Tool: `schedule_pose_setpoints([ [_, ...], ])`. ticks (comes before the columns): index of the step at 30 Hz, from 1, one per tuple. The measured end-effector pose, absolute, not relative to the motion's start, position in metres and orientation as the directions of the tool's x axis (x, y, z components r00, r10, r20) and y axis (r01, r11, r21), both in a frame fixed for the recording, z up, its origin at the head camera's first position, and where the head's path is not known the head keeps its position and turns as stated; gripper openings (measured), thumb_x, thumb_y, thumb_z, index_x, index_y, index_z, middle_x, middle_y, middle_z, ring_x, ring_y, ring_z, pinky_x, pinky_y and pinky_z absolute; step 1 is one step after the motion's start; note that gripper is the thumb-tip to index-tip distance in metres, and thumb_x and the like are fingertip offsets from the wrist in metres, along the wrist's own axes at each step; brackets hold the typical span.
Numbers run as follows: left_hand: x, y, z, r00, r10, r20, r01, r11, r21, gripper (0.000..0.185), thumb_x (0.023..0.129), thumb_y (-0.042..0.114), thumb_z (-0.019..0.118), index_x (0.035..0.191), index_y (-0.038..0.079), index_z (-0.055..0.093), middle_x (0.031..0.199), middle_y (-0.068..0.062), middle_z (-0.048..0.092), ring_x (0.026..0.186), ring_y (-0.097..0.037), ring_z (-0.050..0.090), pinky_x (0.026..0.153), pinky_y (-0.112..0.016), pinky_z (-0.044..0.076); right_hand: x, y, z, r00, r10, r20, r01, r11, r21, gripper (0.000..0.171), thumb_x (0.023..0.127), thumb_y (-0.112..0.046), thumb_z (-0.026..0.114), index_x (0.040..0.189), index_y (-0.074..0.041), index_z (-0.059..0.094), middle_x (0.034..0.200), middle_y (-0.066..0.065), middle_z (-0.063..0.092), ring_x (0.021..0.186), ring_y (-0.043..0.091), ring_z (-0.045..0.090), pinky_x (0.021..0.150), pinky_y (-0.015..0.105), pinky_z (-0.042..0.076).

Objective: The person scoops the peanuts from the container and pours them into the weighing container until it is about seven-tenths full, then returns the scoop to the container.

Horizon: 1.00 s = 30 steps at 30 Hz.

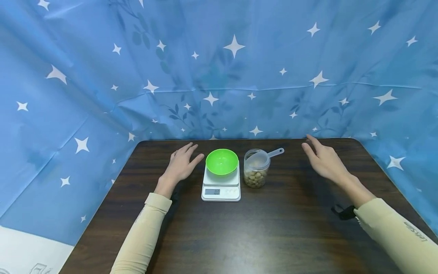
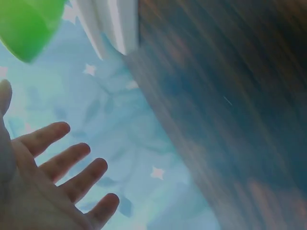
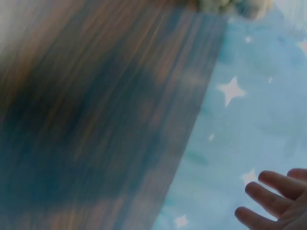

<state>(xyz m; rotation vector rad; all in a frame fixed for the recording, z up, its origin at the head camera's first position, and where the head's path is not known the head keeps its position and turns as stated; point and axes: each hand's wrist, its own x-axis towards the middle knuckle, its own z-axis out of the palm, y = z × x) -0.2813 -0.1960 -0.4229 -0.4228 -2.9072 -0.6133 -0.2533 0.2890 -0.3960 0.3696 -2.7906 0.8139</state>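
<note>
left hand [image 1: 178, 164] spread, just beside green bowl [image 1: 222, 162] on white scale [image 1: 230, 193]. jar [image 1: 254, 177] with scoop [image 1: 262, 159] at its mouth, right of scale. right hand [image 1: 326, 161] spread, well apart from jar.

Head view's pretty bright and sharp enough, with pale glare on the near part of the table [image 1: 246, 243] and soft shadows alongside the sleeves [image 1: 145, 232]. Wrist views are rougher: dimmer, wood grain smeared into streaks, curtain [image 2: 96, 124] kinda hazy, bowl [image 2: 29, 28] soft-edged, nuts [image 3: 223, 5] totally blurry.
</note>
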Motion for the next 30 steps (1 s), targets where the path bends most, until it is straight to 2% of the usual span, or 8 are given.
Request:
schedule_pose_setpoints([
  [4, -0.275, -0.176, -0.415, -0.929, 0.27, 0.254, 0.353, 0.854, 0.383, 0.07, 0.106, 0.059, 0.041, 0.154, 0.008, 0.048, 0.16, -0.016, 0.04, 0.148, -0.032, 0.032, 0.115, -0.062, 0.021, -0.246, 0.269, -0.389, -0.915, -0.174, 0.363, -0.364, 0.744, -0.56, 0.059, 0.113, -0.04, 0.037, 0.157, -0.001, 0.038, 0.126, 0.033, 0.063, 0.095, 0.048, 0.067, 0.084, 0.064, 0.047],
  [8, -0.265, -0.156, -0.406, -0.905, 0.298, 0.303, 0.403, 0.828, 0.389, 0.067, 0.106, 0.056, 0.045, 0.151, 0.007, 0.051, 0.157, -0.014, 0.044, 0.146, -0.031, 0.036, 0.114, -0.062, 0.023, -0.239, 0.247, -0.387, -0.901, -0.149, 0.408, -0.398, 0.662, -0.636, 0.053, 0.11, -0.039, 0.046, 0.151, -0.005, 0.048, 0.123, 0.027, 0.068, 0.105, 0.048, 0.068, 0.084, 0.064, 0.05],
  [11, -0.256, -0.139, -0.401, -0.886, 0.333, 0.323, 0.445, 0.808, 0.386, 0.066, 0.105, 0.057, 0.048, 0.15, 0.008, 0.053, 0.156, -0.012, 0.045, 0.145, -0.029, 0.037, 0.114, -0.061, 0.023, -0.233, 0.233, -0.387, -0.898, -0.138, 0.417, -0.405, 0.631, -0.662, 0.053, 0.108, -0.039, 0.052, 0.149, -0.005, 0.05, 0.119, 0.024, 0.07, 0.101, 0.044, 0.07, 0.081, 0.062, 0.053],
  [14, -0.25, -0.122, -0.398, -0.868, 0.367, 0.333, 0.479, 0.795, 0.372, 0.067, 0.103, 0.059, 0.05, 0.15, 0.012, 0.053, 0.156, -0.01, 0.046, 0.145, -0.025, 0.038, 0.113, -0.06, 0.023, -0.229, 0.222, -0.389, -0.899, -0.134, 0.417, -0.403, 0.626, -0.668, 0.055, 0.107, -0.04, 0.054, 0.149, -0.006, 0.05, 0.117, 0.023, 0.071, 0.095, 0.04, 0.073, 0.076, 0.05, 0.057],
  [18, -0.245, -0.102, -0.397, -0.853, 0.402, 0.332, 0.509, 0.782, 0.361, 0.069, 0.101, 0.062, 0.053, 0.15, 0.013, 0.054, 0.155, -0.007, 0.047, 0.144, -0.022, 0.038, 0.113, -0.061, 0.022, -0.225, 0.213, -0.392, -0.893, -0.122, 0.434, -0.409, 0.624, -0.665, 0.055, 0.107, -0.039, 0.055, 0.151, -0.006, 0.048, 0.117, 0.023, 0.072, 0.076, 0.034, 0.074, 0.062, 0.038, 0.054],
  [24, -0.241, -0.08, -0.396, -0.848, 0.436, 0.3, 0.523, 0.778, 0.347, 0.075, 0.098, 0.065, 0.056, 0.151, 0.013, 0.052, 0.156, -0.005, 0.046, 0.144, -0.02, 0.04, 0.115, -0.06, 0.021, -0.226, 0.203, -0.397, -0.876, -0.085, 0.475, -0.429, 0.587, -0.686, 0.055, 0.107, -0.036, 0.057, 0.152, -0.007, 0.045, 0.117, 0.025, 0.071, 0.092, 0.039, 0.074, 0.076, 0.054, 0.058],
  [27, -0.241, -0.071, -0.398, -0.848, 0.451, 0.278, 0.526, 0.78, 0.34, 0.08, 0.096, 0.068, 0.056, 0.153, 0.012, 0.049, 0.156, -0.004, 0.045, 0.144, -0.019, 0.039, 0.116, -0.059, 0.021, -0.227, 0.199, -0.398, -0.868, -0.071, 0.492, -0.436, 0.585, -0.684, 0.051, 0.106, -0.035, 0.058, 0.149, -0.006, 0.05, 0.112, 0.023, 0.073, 0.086, 0.036, 0.075, 0.069, 0.04, 0.059],
  [30, -0.242, -0.064, -0.399, -0.847, 0.461, 0.264, 0.53, 0.775, 0.344, 0.085, 0.093, 0.071, 0.057, 0.154, 0.012, 0.047, 0.157, -0.004, 0.044, 0.145, -0.019, 0.038, 0.116, -0.061, 0.022, -0.228, 0.194, -0.399, -0.86, -0.059, 0.506, -0.44, 0.586, -0.68, 0.049, 0.106, -0.033, 0.058, 0.145, -0.005, 0.053, 0.107, 0.02, 0.075, 0.076, 0.03, 0.076, 0.059, 0.025, 0.052],
])
